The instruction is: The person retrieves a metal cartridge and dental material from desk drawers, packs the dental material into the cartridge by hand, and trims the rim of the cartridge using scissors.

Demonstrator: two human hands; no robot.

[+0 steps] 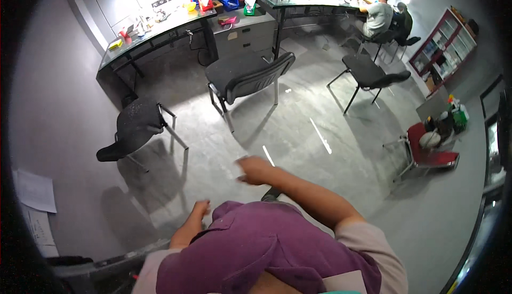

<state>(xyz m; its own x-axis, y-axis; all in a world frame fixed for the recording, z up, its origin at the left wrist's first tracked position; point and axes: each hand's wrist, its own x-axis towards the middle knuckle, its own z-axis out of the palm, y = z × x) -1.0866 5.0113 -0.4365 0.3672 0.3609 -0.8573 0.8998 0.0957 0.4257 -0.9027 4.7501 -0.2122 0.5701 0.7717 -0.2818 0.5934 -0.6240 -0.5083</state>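
My right hand (255, 170) reaches across in front of my body over the grey floor (298, 134). Its fingers point left, with a gap beside the thumb, and I see nothing in it. Lower and to the left, my left hand (201, 207) hangs beside my purple apron (256, 230). It is small in the view, its fingers partly hidden, and no object shows in it. Neither hand touches a chair. Nearest are a black chair (140, 121) to the left and a wide black chair (250, 78) farther ahead.
Lit workbenches (160, 25) line the far wall, with a grey drawer cabinet (245, 35) and coloured bins. A person (377, 17) sits at the far right bench. Another black chair (368, 73), a loaded red chair (426, 147) and a glass-door cabinet (442, 49) stand right.
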